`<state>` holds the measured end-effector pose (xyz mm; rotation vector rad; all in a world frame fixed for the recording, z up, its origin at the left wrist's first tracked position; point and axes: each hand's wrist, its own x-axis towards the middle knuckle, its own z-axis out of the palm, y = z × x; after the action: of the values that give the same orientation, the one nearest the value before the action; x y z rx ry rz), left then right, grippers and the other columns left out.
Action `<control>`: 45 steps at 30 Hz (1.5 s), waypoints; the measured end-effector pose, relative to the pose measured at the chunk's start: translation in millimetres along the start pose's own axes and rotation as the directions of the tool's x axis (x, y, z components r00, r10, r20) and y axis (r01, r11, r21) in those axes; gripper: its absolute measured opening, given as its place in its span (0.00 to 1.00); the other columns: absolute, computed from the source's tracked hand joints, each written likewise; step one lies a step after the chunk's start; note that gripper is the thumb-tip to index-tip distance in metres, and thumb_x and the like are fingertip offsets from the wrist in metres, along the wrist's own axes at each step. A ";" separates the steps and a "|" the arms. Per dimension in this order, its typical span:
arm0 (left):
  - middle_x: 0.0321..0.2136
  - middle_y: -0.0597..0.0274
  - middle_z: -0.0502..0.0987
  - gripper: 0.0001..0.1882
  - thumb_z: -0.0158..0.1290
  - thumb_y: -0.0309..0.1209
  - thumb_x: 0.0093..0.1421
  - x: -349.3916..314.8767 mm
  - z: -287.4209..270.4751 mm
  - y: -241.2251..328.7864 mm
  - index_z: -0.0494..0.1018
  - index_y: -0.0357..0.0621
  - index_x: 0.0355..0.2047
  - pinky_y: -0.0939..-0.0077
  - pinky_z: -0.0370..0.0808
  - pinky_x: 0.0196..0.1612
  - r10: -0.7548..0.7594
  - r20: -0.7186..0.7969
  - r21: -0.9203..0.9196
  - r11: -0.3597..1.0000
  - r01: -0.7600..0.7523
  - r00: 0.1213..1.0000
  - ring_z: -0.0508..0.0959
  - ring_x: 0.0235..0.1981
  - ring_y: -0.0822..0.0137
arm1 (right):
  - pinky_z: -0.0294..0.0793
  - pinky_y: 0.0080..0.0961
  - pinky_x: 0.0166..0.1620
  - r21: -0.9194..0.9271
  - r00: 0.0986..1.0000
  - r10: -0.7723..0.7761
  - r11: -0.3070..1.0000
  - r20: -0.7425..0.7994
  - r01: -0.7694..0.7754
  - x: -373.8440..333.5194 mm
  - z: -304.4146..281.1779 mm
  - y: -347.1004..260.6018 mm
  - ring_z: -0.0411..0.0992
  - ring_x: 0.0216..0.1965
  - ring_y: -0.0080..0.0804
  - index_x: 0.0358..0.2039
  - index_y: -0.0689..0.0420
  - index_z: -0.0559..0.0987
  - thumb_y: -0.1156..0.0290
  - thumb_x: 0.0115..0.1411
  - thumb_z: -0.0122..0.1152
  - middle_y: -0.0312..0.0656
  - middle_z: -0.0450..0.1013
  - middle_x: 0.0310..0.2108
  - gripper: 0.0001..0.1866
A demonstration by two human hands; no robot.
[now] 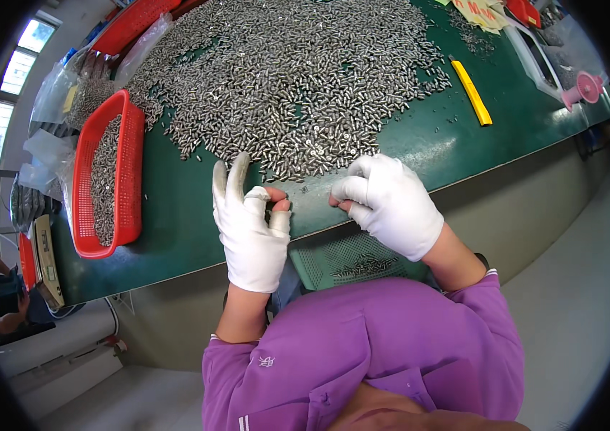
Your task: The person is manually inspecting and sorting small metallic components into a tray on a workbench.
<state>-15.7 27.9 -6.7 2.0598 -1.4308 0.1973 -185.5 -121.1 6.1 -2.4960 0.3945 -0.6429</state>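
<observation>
A wide heap of small silvery metal pieces, shaped like short screws or pins (283,93), covers much of the green table (197,244). At its near edge are both my hands, in white gloves that leave some fingertips bare. My left hand (251,233) has its thumb and index finger bent together in a pinch, with the other fingers stretched toward the heap. A dark speck shows at that pinch, too small to name. My right hand (391,205) is curled, its bare tips pressed together just above the tabletop. Whatever lies between them is hidden.
To the left stands a red slotted basket (134,154) holding metal pieces. Below the table edge, at my lap, a green basket (305,267) has some in it. A yellow cutter knife (471,93), a white frame (534,61) and a pink fan-like object (588,87) lie right.
</observation>
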 end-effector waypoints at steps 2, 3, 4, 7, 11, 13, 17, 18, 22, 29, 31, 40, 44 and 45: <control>0.65 0.48 0.67 0.13 0.65 0.26 0.51 -2.3 -1.7 7.6 0.73 0.46 0.34 0.41 0.63 0.63 0.015 0.047 -0.056 0.998 -0.012 0.999 0.61 0.67 0.32 | 0.74 0.38 0.37 0.016 1.000 -0.011 1.000 0.000 0.011 -0.4 0.7 2.2 0.74 0.34 0.41 0.30 0.48 0.81 0.74 0.50 0.69 0.35 0.74 0.29 0.08; 0.65 0.48 0.67 0.14 0.66 0.27 0.50 -1.9 -1.1 13.6 0.73 0.47 0.34 0.41 0.63 0.63 0.044 0.046 -0.094 0.995 -0.039 0.998 0.61 0.67 0.32 | 0.74 0.38 0.38 0.033 1.000 -0.023 0.999 -0.001 0.023 -0.7 1.2 2.7 0.74 0.34 0.41 0.30 0.48 0.81 0.75 0.49 0.69 0.35 0.74 0.29 0.08; 0.65 0.48 0.67 0.15 0.67 0.28 0.49 -0.8 1.2 17.7 0.73 0.47 0.34 0.41 0.63 0.63 0.082 0.041 -0.140 0.987 -0.076 0.996 0.61 0.66 0.31 | 0.74 0.38 0.38 0.034 1.000 -0.022 0.999 0.000 0.022 -0.6 1.1 2.6 0.74 0.34 0.41 0.30 0.48 0.81 0.75 0.49 0.69 0.35 0.74 0.29 0.08; 0.66 0.51 0.68 0.13 0.68 0.29 0.50 5.2 7.3 30.2 0.74 0.47 0.32 0.45 0.64 0.64 0.058 0.064 -0.053 0.997 -0.055 0.996 0.62 0.68 0.36 | 0.74 0.38 0.38 0.066 1.000 -0.013 0.998 0.024 0.012 1.0 -2.0 2.2 0.74 0.35 0.41 0.30 0.48 0.81 0.75 0.48 0.70 0.35 0.74 0.30 0.09; 0.66 0.52 0.67 0.15 0.69 0.30 0.49 10.5 9.6 29.6 0.74 0.48 0.33 0.45 0.64 0.63 0.078 0.106 -0.049 0.996 -0.073 0.991 0.61 0.69 0.36 | 0.75 0.38 0.40 0.062 1.000 0.006 0.998 0.010 -0.007 -0.8 0.2 3.9 0.75 0.36 0.42 0.31 0.49 0.82 0.72 0.51 0.70 0.37 0.75 0.32 0.07; 0.66 0.52 0.67 0.14 0.69 0.30 0.49 9.8 10.0 27.8 0.74 0.48 0.33 0.44 0.64 0.63 0.089 0.112 -0.056 0.995 -0.083 0.990 0.61 0.68 0.35 | 0.74 0.38 0.40 0.069 0.999 0.032 0.997 0.014 -0.033 -2.0 1.5 3.2 0.74 0.37 0.42 0.31 0.49 0.81 0.73 0.49 0.71 0.36 0.74 0.33 0.09; 0.66 0.49 0.67 0.12 0.66 0.27 0.51 9.6 8.3 25.7 0.74 0.47 0.33 0.45 0.65 0.64 0.095 0.096 -0.098 0.991 -0.086 0.991 0.62 0.67 0.33 | 0.74 0.38 0.42 -0.021 0.995 0.094 0.995 -0.033 -0.094 -0.6 4.0 -6.1 0.74 0.39 0.42 0.31 0.49 0.81 0.70 0.51 0.71 0.37 0.74 0.35 0.07; 0.66 0.49 0.67 0.12 0.66 0.27 0.51 10.0 8.1 25.3 0.74 0.47 0.33 0.45 0.65 0.64 0.096 0.096 -0.098 0.991 -0.087 0.991 0.62 0.67 0.33 | 0.74 0.38 0.43 -0.043 0.993 0.112 0.993 -0.033 -0.114 -0.1 4.3 -6.8 0.74 0.39 0.43 0.31 0.49 0.81 0.70 0.52 0.71 0.38 0.74 0.36 0.07; 0.65 0.45 0.66 0.10 0.62 0.24 0.52 11.1 8.7 24.7 0.74 0.45 0.34 0.42 0.64 0.65 0.098 0.087 -0.094 0.991 -0.090 0.991 0.61 0.67 0.30 | 0.74 0.39 0.44 -0.018 0.993 0.118 0.993 -0.031 -0.118 -0.2 4.7 -6.6 0.74 0.39 0.43 0.31 0.49 0.81 0.70 0.53 0.70 0.38 0.74 0.35 0.06; 0.64 0.43 0.66 0.10 0.62 0.24 0.51 8.9 15.7 20.9 0.74 0.44 0.33 0.38 0.63 0.64 0.077 0.023 -0.078 0.994 -0.075 0.997 0.60 0.66 0.29 | 0.74 0.40 0.43 -0.046 0.989 0.131 0.990 -0.071 -0.135 0.7 7.2 -10.4 0.74 0.38 0.44 0.31 0.50 0.81 0.67 0.52 0.71 0.39 0.74 0.34 0.07; 0.64 0.43 0.66 0.10 0.62 0.25 0.51 9.8 14.7 22.7 0.73 0.44 0.33 0.38 0.63 0.64 0.081 0.033 -0.078 0.994 -0.078 0.996 0.60 0.66 0.29 | 0.74 0.40 0.42 -0.056 0.987 0.139 0.988 -0.079 -0.144 2.1 8.5 -12.6 0.74 0.38 0.44 0.31 0.50 0.81 0.66 0.51 0.72 0.39 0.74 0.33 0.08; 0.64 0.45 0.67 0.11 0.64 0.24 0.49 10.9 10.7 23.3 0.74 0.43 0.32 0.42 0.65 0.65 0.060 0.081 -0.095 0.994 -0.052 0.995 0.62 0.66 0.30 | 0.75 0.40 0.41 -0.055 0.990 0.124 0.990 -0.072 -0.128 6.3 11.8 -14.7 0.74 0.36 0.44 0.29 0.51 0.82 0.65 0.51 0.72 0.39 0.75 0.32 0.08; 0.65 0.45 0.66 0.11 0.64 0.25 0.49 11.4 7.5 21.5 0.74 0.44 0.32 0.40 0.63 0.65 0.066 0.112 -0.135 0.990 -0.051 0.991 0.60 0.66 0.30 | 0.76 0.39 0.40 -0.062 0.999 0.023 0.998 -0.049 -0.026 7.0 13.7 -10.8 0.75 0.36 0.43 0.30 0.51 0.80 0.65 0.53 0.70 0.39 0.74 0.32 0.08; 0.65 0.45 0.66 0.11 0.64 0.25 0.49 11.7 7.0 22.0 0.74 0.44 0.32 0.40 0.63 0.65 0.067 0.113 -0.136 0.989 -0.051 0.991 0.60 0.66 0.30 | 0.76 0.38 0.39 -0.083 0.998 -0.027 0.996 -0.059 0.022 6.9 13.9 -10.0 0.75 0.35 0.41 0.29 0.52 0.79 0.65 0.54 0.67 0.39 0.72 0.31 0.07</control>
<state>-32.1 9.6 1.7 1.9499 -1.5341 0.0041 -171.1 -109.8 3.7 -2.5678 0.4207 -0.7261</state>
